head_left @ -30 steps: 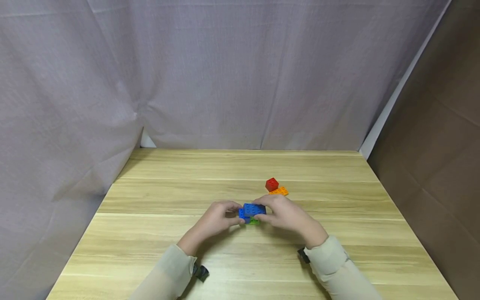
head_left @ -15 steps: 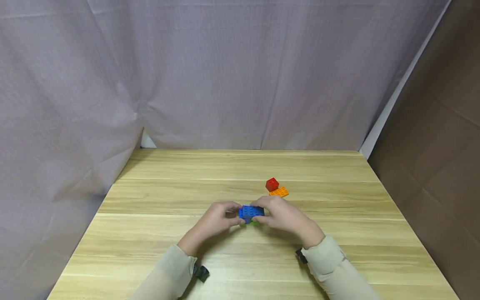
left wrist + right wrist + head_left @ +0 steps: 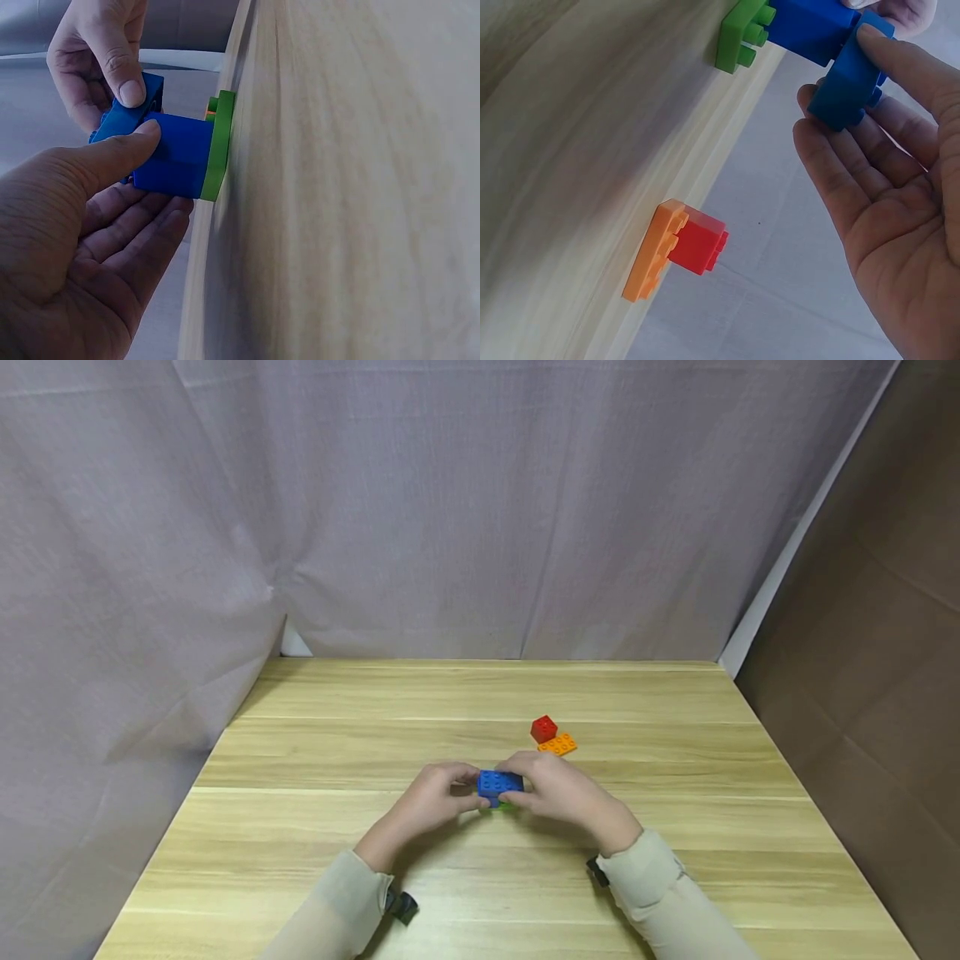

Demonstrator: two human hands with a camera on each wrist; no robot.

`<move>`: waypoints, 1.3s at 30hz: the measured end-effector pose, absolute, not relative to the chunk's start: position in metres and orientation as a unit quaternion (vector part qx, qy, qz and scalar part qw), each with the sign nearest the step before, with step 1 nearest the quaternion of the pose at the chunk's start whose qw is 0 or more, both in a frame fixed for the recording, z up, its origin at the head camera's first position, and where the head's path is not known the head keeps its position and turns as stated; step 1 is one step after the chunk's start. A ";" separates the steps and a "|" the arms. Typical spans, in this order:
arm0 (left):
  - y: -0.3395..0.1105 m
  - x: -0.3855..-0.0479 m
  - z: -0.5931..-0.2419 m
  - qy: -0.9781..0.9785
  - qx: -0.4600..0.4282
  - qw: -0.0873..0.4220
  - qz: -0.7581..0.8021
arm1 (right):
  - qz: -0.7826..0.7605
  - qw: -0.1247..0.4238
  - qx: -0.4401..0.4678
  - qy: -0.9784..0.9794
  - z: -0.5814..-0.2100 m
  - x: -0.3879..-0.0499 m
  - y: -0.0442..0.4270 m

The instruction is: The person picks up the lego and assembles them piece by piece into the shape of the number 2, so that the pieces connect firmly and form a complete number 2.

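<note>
My left hand [image 3: 431,797] pinches a blue building brick [image 3: 172,157] between thumb and fingers. That brick stands on a flat green brick [image 3: 219,146], whose bare studs [image 3: 750,36] stick out on the right-hand side. Over it, a second blue brick [image 3: 500,783] is held between the thumb and fingers of my right hand [image 3: 558,789]. This upper brick [image 3: 851,75] lies across the top of the lower one and overhangs it to the right; whether the studs are fully locked cannot be told.
Behind my right hand, a red brick [image 3: 543,729] sits against a flat orange brick [image 3: 558,744] on the wooden table [image 3: 337,735]. Grey cloth [image 3: 450,510] hangs along the back and left, and brown cloth [image 3: 862,635] on the right.
My right hand has moved left and slightly down with the upper blue brick, which now covers the lower blue brick's top. The left hand has stayed in place.
</note>
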State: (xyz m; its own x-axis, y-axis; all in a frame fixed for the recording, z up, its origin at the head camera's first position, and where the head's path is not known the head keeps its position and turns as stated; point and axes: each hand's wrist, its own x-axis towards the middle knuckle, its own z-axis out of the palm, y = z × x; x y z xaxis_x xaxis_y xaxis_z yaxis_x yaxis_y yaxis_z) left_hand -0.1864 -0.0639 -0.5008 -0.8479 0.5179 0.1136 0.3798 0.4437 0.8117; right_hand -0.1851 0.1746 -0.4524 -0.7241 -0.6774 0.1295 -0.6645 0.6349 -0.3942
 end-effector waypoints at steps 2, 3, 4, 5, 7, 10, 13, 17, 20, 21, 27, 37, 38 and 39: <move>-0.064 -0.187 -0.501 0.847 0.265 0.077 0.455 | -0.211 0.014 -0.372 0.904 -0.453 -0.185 0.174; -0.064 -0.187 -0.501 0.847 0.265 0.077 0.455 | -0.210 0.014 -0.372 0.904 -0.453 -0.185 0.174; -0.064 -0.187 -0.501 0.847 0.265 0.078 0.454 | -0.210 0.014 -0.372 0.904 -0.452 -0.185 0.174; -0.064 -0.187 -0.501 0.847 0.265 0.078 0.453 | -0.210 0.013 -0.373 0.904 -0.452 -0.185 0.174; -0.064 -0.187 -0.501 0.848 0.264 0.080 0.452 | -0.211 0.011 -0.375 0.903 -0.452 -0.184 0.173; -0.064 -0.188 -0.502 0.848 0.265 0.083 0.452 | -0.214 0.010 -0.377 0.901 -0.451 -0.184 0.172; -0.064 -0.188 -0.503 0.847 0.267 0.084 0.452 | -0.219 0.008 -0.382 0.898 -0.451 -0.185 0.171; -0.064 -0.189 -0.502 0.849 0.267 0.083 0.449 | -0.221 0.007 -0.385 0.896 -0.452 -0.185 0.171; -0.065 -0.189 -0.502 0.850 0.266 0.087 0.447 | -0.219 0.006 -0.386 0.896 -0.453 -0.186 0.171; -0.065 -0.188 -0.501 0.850 0.267 0.089 0.447 | -0.220 0.007 -0.387 0.895 -0.454 -0.186 0.171; -0.064 -0.187 -0.497 0.836 0.280 0.083 0.464 | -0.227 0.012 -0.389 0.893 -0.452 -0.185 0.171; -0.063 -0.187 -0.491 0.831 0.279 0.074 0.475 | -0.225 0.009 -0.393 0.892 -0.449 -0.185 0.171; -0.063 -0.187 -0.491 0.831 0.280 0.073 0.475 | -0.225 0.009 -0.393 0.892 -0.449 -0.185 0.172; -0.063 -0.187 -0.492 0.831 0.280 0.072 0.475 | -0.225 0.009 -0.392 0.892 -0.449 -0.185 0.172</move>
State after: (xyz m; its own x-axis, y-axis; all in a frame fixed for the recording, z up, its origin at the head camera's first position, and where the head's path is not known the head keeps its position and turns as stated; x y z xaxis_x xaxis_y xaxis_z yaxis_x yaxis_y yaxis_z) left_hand -0.1871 -0.0630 -0.4918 -0.8324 0.5346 0.1462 0.3970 0.3912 0.8302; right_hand -0.1851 0.1717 -0.4493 -0.6923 -0.7033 0.1616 -0.6956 0.5908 -0.4088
